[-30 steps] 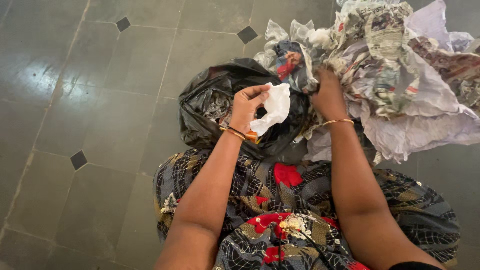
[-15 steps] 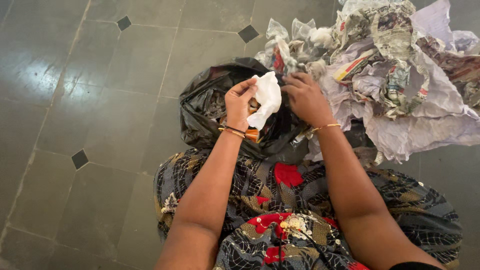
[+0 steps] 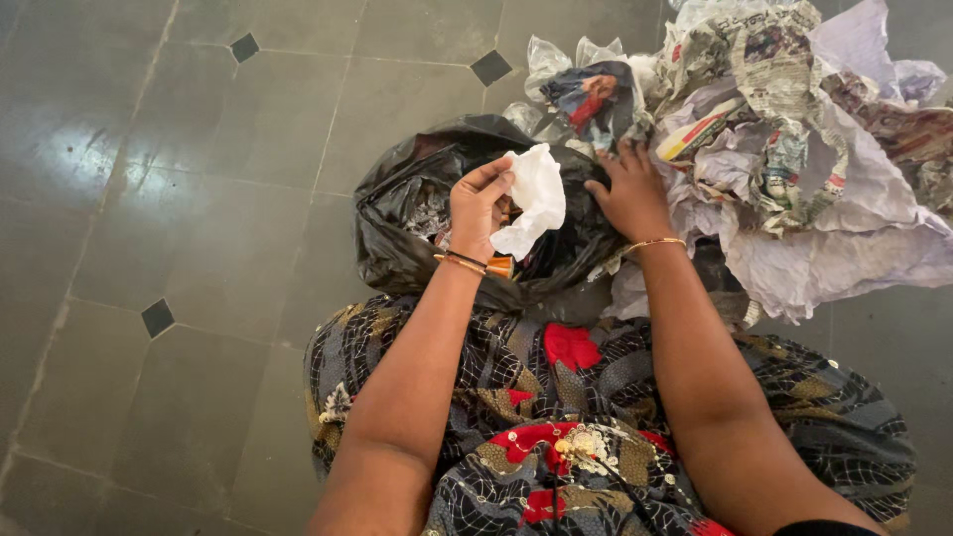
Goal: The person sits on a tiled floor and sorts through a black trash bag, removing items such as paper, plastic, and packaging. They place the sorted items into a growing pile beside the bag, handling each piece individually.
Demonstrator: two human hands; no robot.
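My left hand (image 3: 478, 206) pinches a crumpled white paper (image 3: 535, 197) and holds it over the mouth of a black plastic bag (image 3: 397, 213) on the floor in front of my lap. My right hand (image 3: 629, 191) rests at the near edge of a heap of crumpled newspaper and pale paper (image 3: 794, 149), fingers spread on the scraps beside the bag's rim. A clear plastic wrapper with a red and dark print (image 3: 588, 89) lies just beyond its fingertips. I cannot tell whether the right hand grips anything.
The grey tiled floor (image 3: 199, 199) with small dark diamond insets stretches to the left. The paper heap fills the upper right. My patterned dark and red skirt (image 3: 556, 437) covers the bottom centre.
My right hand drew back from the heap toward the bag, then went out again to the heap's edge. The printed wrapper now lies exposed. My left hand kept the white paper over the bag.
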